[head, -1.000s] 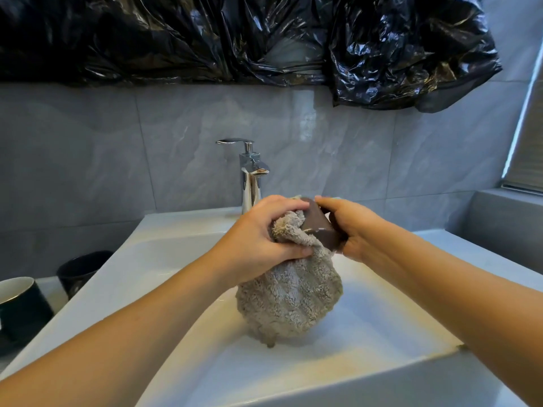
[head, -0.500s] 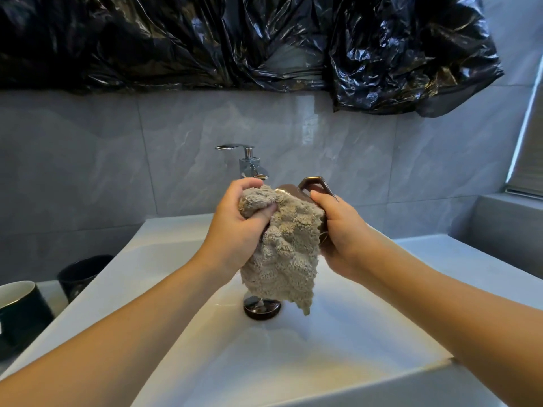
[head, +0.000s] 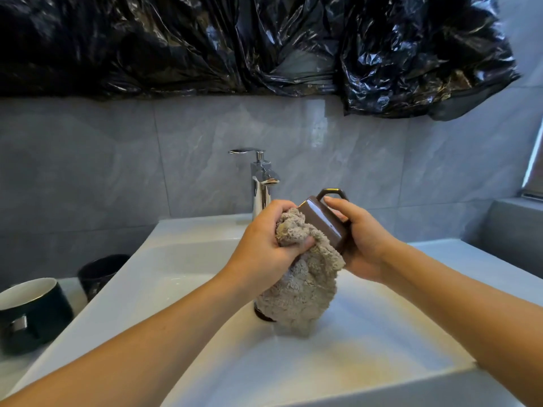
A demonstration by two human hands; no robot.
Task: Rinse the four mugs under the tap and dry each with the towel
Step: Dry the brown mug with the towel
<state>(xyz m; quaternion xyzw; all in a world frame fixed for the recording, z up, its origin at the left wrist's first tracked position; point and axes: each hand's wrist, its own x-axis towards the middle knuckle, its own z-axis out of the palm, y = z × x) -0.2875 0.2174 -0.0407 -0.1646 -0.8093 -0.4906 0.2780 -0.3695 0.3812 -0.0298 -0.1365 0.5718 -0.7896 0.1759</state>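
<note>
Above: brown mug (head: 324,223) and grey towel (head: 302,286) held over white washbasin (head: 188,257).

Head view: left hand (head: 269,245) curled tight round bunched towel, pressed against tilted mug's side; rest of towel hanging down toward basin floor, partly hiding drain plug (head: 262,314). Right hand (head: 360,239) gripping mug from right, fingers wrapped round body beside angular handle (head: 332,193) pointing up. Chrome tap (head: 260,183) standing just behind hands, no water visible. Left of basin, on counter: dark green mug with white interior (head: 30,312) and black mug (head: 101,271) farther back, both upright. Crumpled black plastic sheeting (head: 264,45) covering upper wall above grey tiles (head: 88,177).
</note>
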